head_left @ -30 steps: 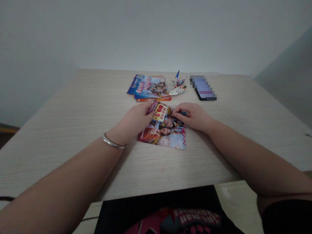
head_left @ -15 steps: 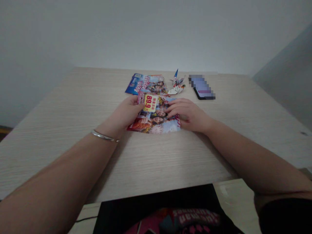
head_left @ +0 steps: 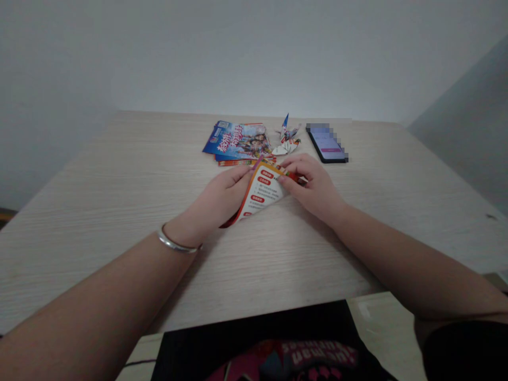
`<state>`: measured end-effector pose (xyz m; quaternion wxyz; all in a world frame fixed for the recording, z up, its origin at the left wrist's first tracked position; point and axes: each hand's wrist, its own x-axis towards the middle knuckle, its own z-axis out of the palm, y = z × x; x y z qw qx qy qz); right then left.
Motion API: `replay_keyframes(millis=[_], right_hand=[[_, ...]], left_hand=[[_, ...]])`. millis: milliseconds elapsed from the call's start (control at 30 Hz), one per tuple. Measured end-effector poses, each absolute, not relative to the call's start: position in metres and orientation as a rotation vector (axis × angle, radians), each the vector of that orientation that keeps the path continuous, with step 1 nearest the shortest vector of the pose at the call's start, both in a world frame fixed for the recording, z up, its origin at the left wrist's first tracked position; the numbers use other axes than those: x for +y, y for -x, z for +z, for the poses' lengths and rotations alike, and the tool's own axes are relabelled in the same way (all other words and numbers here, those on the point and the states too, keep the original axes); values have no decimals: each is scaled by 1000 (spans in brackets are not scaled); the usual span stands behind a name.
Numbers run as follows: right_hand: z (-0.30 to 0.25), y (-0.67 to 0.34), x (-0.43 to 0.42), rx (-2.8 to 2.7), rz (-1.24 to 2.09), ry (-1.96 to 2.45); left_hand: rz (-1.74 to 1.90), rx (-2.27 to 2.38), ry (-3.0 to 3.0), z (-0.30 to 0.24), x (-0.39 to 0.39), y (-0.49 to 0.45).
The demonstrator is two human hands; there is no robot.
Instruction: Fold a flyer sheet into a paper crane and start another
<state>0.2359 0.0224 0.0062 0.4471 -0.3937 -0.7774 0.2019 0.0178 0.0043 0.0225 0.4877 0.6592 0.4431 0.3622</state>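
A printed flyer is between my two hands above the table, tilted, with a white text side with red labels and an orange edge facing me. My left hand grips its left side, the fingers mostly hidden behind the paper. At the upper right, my right hand pinches the flyer between thumb and fingers. Just beyond my hands lies a stack of blue and red flyers. Right of that stack is a folded paper crane, its blue pointed tip upward.
A phone with a lit, partly pixelated screen lies at the back right of the pale wooden table. Walls rise behind the table. Dark printed fabric is at the near edge.
The flyer was lying picture side up; now it is lifted and turned or bent, showing its text side. My right hand has changed from resting on it to pinching its edge.
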Motion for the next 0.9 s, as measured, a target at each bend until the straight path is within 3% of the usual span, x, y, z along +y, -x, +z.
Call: replay_keyframes(millis=[233, 900], right_hand=[[-4, -235, 29, -1700, 949, 1077], [4, -228, 22, -1774, 791, 1138]], left_hand=[[911, 1222, -1766, 30, -1, -14], [971, 1284, -1745, 29, 1, -17]])
